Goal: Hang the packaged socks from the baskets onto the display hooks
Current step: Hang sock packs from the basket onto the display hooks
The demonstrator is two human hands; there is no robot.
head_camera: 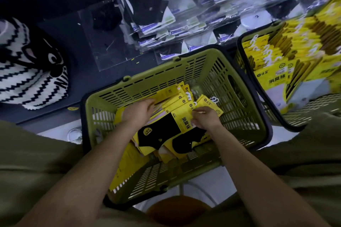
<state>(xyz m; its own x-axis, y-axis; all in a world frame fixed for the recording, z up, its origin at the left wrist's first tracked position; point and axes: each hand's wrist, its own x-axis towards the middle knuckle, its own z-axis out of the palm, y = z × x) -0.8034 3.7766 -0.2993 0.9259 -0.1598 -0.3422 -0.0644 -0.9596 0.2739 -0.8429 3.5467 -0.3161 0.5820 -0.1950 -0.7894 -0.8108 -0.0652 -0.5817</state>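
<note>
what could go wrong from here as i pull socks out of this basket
The packs lie fanned and overlapping in the near basket; their white hangers may snag each other as the left hand and right hand lift some. The right basket is heaped above its rim; a nudge might spill it.

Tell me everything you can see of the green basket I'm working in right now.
The green basket is slotted plastic by its look, rectangular, with a dark handle folded down around its rim. It sits in front of the person, below clear-bagged socks. It is partly filled: yellow sock packs with white hooks lie loosely inside, some showing black socks. The left hand and right hand reach in, each gripping packs. A second basket stands close on its right.
</note>
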